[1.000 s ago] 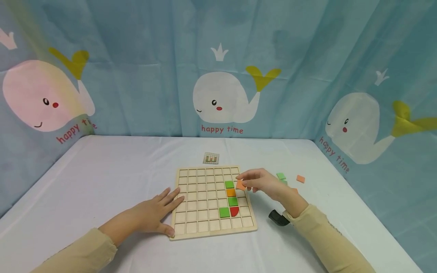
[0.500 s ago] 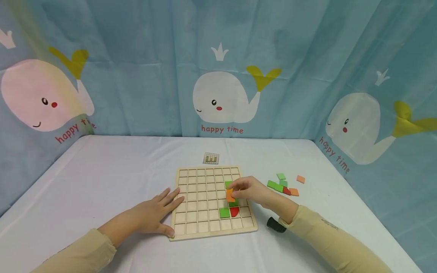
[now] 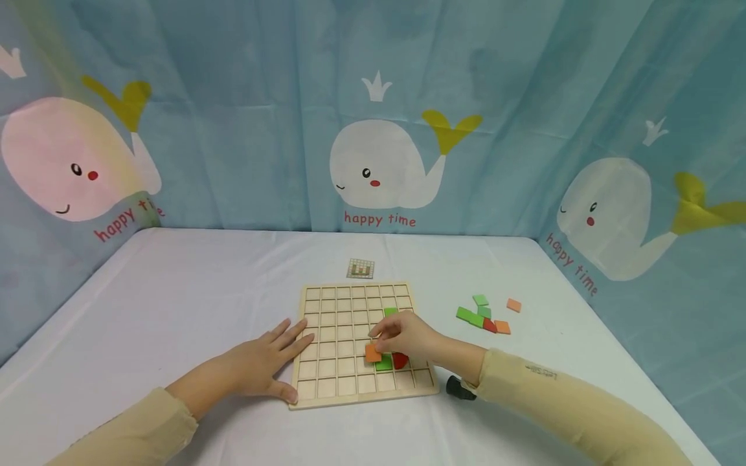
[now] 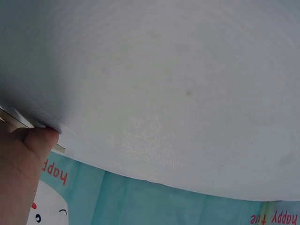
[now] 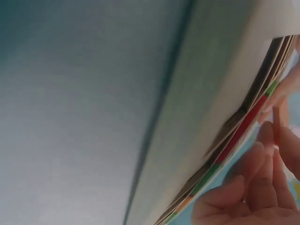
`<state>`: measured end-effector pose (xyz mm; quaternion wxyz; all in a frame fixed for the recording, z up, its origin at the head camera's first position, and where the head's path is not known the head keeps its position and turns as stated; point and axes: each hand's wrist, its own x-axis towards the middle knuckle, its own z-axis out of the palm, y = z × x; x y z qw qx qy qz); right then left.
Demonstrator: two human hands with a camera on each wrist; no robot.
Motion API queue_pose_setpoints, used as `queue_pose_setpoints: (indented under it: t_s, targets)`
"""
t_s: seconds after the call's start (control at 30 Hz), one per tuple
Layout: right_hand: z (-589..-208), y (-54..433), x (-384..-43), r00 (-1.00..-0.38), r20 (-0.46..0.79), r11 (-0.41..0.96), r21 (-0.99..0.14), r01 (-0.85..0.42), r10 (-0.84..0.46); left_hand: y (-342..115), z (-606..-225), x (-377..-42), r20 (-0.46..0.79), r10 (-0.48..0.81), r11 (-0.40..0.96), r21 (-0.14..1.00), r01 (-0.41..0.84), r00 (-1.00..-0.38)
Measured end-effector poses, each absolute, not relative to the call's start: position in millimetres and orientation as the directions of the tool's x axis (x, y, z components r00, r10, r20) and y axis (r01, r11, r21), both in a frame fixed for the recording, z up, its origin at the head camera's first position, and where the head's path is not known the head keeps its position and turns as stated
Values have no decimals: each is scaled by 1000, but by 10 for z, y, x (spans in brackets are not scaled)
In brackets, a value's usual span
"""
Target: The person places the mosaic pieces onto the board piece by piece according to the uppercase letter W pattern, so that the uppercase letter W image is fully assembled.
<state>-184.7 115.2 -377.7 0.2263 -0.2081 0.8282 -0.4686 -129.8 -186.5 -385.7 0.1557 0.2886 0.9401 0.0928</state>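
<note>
My right hand (image 3: pixel 410 338) pinches an orange square tile (image 3: pixel 373 353) over the lower middle of a wooden grid board (image 3: pixel 327 351). Just right of that tile, a green tile (image 3: pixel 383 363) and a red rounded tile (image 3: pixel 399 360) lie in the board's cells. Another green tile (image 3: pixel 390 312) shows higher up the same side, and the hand hides the cells between. At the board's left edge rests my left hand (image 3: pixel 256 364), its fingers spread and its thumb at the lower corner. The right wrist view shows fingers (image 5: pixel 262 183) close above the board's edge.
Loose tiles lie right of the board: several green ones (image 3: pixel 480 300), a red one (image 3: pixel 489 325) and orange ones (image 3: pixel 502 327). A small pattern card (image 3: pixel 361 268) lies behind the board. Under the right sleeve sits a black object (image 3: pixel 459 388). A whale-print curtain (image 3: pixel 245 116) surrounds the table.
My right hand has carried the orange tile leftward and nearer across the board, from its right edge to beside the lower green tile. The left hand has stayed put.
</note>
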Motion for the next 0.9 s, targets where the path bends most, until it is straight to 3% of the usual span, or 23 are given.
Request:
queue_pose_setpoints:
  t_s: [0.27, 0.9]
  targets:
    - [-3755, 1056, -1829, -760, -166, 536, -800, -269, -628, -1853, -3833, -1277, -236, 575, 813, 273, 515, -783]
    - [-3748, 996, -1794, -746, -187, 619, -701, -355, -639, -1866, -3843, -1284, -220, 581, 808, 273, 522, -784]
